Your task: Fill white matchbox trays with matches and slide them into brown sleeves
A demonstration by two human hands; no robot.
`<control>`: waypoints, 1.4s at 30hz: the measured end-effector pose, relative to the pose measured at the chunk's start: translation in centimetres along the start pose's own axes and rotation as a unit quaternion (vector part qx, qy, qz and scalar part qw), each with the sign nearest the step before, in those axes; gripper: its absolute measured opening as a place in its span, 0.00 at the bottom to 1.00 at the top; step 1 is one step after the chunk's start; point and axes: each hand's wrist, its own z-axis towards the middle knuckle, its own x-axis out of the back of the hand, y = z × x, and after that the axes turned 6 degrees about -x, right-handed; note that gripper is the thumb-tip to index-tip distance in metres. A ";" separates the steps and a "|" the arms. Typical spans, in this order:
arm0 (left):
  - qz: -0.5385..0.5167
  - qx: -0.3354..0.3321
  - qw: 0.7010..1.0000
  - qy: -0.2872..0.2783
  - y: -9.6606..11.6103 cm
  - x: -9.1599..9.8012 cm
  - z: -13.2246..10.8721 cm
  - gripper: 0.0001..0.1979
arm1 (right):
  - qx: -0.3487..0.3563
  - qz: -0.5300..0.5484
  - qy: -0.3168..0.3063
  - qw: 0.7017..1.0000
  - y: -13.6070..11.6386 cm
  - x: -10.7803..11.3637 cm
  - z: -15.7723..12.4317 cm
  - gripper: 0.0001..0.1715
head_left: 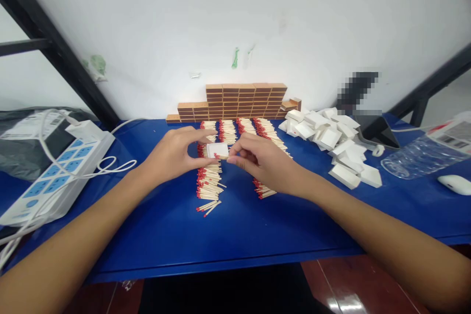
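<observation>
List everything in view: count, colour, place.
Held tray: one, white, between hands
Matches: many, red-headed, centre
Matchboxes: many, brown, stacked by wall
Loose trays: many, white, right
Power strip: one, white-blue, left
Cables: several, white, both sides
Package: one, dark, left
Device: one, dark, right
Bottle: one, clear, right
Mouse: one, white, right
Table: one, blue, beneath
Wall: one, white, behind
Bars: several, black, both sides
Floor tiles: several, red, below
Left hand: one, holding tray
Right hand: one, pinching matches

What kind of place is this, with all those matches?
Probably a work desk in somebody's room or a small workshop. The blue table has rows of loose matches, stacked brown boxes and a heap of little white trays.
</observation>
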 end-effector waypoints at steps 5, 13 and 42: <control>-0.029 0.006 1.000 0.003 1.9 -0.3 0.1 0.34 | 0.015 -0.009 0.016 1.000 1.2 0.1 0.5 0.05; -0.040 0.002 0.999 0.019 2.2 -0.1 0.2 0.36 | 0.049 -0.055 0.024 0.997 1.0 -0.2 0.1 0.04; -0.013 -0.043 0.999 0.029 2.0 0.0 0.1 0.36 | 0.025 -0.006 0.056 0.998 0.7 -0.5 0.2 0.06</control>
